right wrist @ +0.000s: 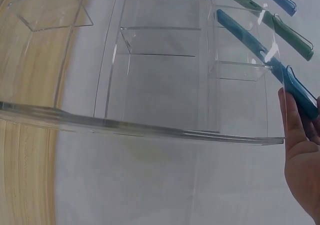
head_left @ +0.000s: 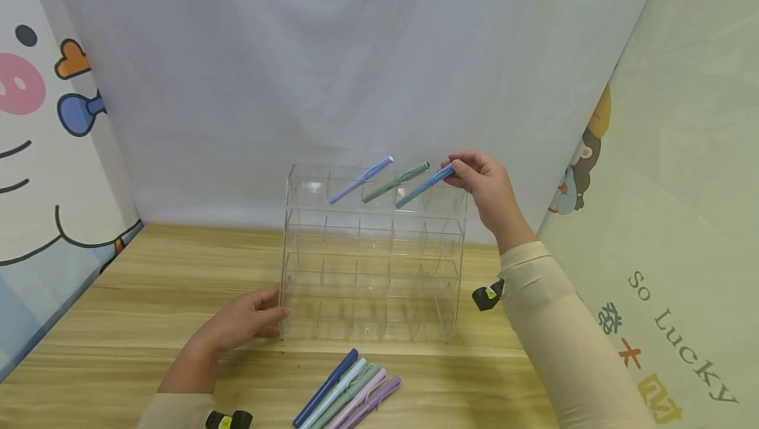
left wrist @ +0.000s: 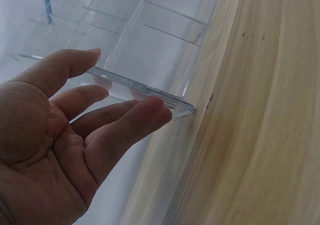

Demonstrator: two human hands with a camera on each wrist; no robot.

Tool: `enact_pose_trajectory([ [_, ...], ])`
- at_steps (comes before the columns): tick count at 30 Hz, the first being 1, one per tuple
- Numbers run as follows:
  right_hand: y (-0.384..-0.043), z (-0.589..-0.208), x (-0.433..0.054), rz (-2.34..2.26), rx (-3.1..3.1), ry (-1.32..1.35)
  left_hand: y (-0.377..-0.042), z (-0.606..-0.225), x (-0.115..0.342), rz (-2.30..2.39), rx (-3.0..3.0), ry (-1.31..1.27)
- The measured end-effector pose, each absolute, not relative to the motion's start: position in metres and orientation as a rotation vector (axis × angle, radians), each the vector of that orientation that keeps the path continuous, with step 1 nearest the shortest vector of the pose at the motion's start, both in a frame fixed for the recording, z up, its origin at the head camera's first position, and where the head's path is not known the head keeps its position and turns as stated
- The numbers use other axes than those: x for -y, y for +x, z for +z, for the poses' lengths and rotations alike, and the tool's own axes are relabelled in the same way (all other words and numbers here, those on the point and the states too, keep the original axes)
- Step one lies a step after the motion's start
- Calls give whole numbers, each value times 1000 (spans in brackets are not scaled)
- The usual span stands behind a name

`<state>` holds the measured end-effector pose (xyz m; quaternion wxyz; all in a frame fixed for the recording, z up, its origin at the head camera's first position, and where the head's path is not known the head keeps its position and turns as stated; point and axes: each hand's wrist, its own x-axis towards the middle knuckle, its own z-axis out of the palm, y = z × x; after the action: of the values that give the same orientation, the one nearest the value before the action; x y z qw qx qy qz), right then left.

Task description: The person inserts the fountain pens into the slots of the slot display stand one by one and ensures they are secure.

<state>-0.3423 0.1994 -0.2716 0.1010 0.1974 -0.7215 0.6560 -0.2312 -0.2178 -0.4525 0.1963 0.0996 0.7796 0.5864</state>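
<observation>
A clear acrylic pen rack [head_left: 370,277] with stepped tiers of compartments stands on the wooden table. My left hand [head_left: 246,317] is at its lower left side; in the left wrist view the thumb [left wrist: 75,65] overlaps the panel's edge and the other fingers lie along the outer face. My right hand [head_left: 483,185] pinches the cap end of a blue pen [head_left: 422,186] at the top tier, the pen slanting with its lower end to the left. Beside it, a green pen [head_left: 394,183] and a periwinkle pen [head_left: 360,180] lean in the same tier at a similar slant.
In front of the rack lie several capped pens side by side: dark blue [head_left: 325,389], pale blue [head_left: 333,395], green, pink and purple [head_left: 372,404]. A pale curtain [head_left: 356,53] hangs behind the table [head_left: 178,277]. Printed cloths flank it left and right.
</observation>
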Motion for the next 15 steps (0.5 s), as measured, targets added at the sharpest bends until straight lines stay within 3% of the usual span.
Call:
enact_pose_trajectory([
  [15, -337, -267, -200, 2022, 2066, 567, -230, -453, 218, 1629, -2187, 293],
])
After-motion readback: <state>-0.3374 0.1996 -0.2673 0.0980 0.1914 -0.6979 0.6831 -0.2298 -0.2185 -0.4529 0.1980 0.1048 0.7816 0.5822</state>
